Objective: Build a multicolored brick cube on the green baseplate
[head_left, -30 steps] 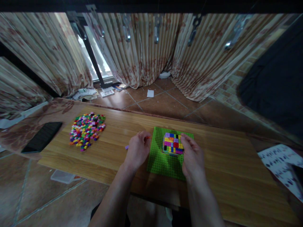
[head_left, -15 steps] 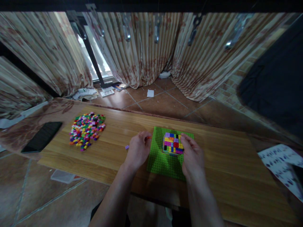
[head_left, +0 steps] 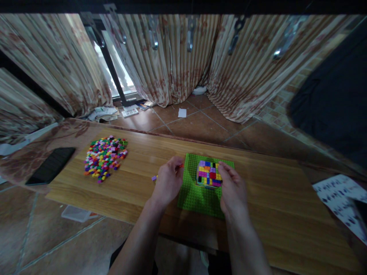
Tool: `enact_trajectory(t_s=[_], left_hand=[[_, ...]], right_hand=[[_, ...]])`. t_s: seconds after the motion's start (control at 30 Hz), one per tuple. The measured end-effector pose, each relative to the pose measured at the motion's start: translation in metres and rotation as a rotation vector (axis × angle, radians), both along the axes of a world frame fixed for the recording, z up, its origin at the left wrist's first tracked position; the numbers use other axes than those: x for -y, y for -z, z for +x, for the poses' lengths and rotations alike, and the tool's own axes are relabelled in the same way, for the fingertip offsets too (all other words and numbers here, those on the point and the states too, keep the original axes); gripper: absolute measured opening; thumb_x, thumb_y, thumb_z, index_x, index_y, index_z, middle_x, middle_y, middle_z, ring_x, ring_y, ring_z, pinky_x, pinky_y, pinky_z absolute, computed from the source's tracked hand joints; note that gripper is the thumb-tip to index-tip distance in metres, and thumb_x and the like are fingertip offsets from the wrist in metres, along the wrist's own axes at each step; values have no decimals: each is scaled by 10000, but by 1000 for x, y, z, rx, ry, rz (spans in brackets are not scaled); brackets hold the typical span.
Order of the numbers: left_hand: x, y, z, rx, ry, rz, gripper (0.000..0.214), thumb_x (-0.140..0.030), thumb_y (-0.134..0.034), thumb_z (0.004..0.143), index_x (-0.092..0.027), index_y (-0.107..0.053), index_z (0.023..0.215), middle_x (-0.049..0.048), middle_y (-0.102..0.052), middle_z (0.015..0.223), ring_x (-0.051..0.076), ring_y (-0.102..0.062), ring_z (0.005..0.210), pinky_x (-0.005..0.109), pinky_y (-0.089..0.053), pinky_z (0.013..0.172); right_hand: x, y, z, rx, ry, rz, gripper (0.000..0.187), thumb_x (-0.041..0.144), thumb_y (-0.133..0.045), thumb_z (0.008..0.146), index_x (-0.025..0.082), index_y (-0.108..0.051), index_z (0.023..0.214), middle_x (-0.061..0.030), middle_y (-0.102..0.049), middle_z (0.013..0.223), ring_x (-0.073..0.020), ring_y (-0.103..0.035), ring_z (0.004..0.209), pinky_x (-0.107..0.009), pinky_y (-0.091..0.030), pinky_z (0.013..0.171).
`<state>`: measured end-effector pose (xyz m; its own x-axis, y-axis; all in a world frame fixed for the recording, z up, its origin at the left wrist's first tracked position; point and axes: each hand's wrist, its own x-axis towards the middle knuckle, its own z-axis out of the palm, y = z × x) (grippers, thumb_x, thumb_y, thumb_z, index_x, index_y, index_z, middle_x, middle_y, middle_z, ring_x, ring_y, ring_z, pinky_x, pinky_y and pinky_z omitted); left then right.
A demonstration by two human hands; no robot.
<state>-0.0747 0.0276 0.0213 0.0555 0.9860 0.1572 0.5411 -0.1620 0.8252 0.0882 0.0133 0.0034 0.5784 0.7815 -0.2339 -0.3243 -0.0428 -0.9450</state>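
Note:
A small orange-red toy brick is pinched between the thumb and index finger of my left hand, just left of the green studded baseplate. On that plate stands a block-shaped stack of many-coloured toy bricks. My right hand is closed against the stack's right side, with fingertips at its upper right corner; the palm side is hidden. Beside my left wrist, a loose purple brick lies on the wooden tabletop, and a bit of yellow shows next to it.
A pile of small coloured bricks lies on the left of the wooden table. Farther left is a black tablet-like slab. A clear plastic container sits below the table edge. At far right lies a printed sheet.
My left hand has shifted slightly, uncovering a bit of yellow beside the loose purple brick. The baseplate and stack have moved very slightly left. My right hand stays at the stack.

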Motion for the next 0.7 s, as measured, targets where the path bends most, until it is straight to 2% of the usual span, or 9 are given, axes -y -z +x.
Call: enact_trajectory(t_s=[0.23,0.5,0.7], left_hand=[[2,0,4,154,38,-3,133,-113,-536,861,-168,-657,864,15,-689,823,131,-648,783,226,-488,734],[7,-9,16,199,108,216,145,-154,-565,895,-199,-701,914,31,-673,918,142,-632,879,259,-506,808],[9,-9,26,145,159,292,155,-144,-571,896,-199,-701,962,42,-688,931,147,-642,884,264,-523,802]], right_hand=[[-1,1,1,-4,-3,-1,355,413,-792,602,198,-723,876,5,-732,828,-156,-667,745,-310,-526,723],[0,-1,-2,-28,-26,-15,400,446,-799,591,202,-715,896,4,-724,812,-164,-660,712,-311,-520,687],[0,2,-1,-8,-46,-10,404,455,-789,612,201,-706,915,-6,-719,840,-162,-652,713,-311,-515,689]])
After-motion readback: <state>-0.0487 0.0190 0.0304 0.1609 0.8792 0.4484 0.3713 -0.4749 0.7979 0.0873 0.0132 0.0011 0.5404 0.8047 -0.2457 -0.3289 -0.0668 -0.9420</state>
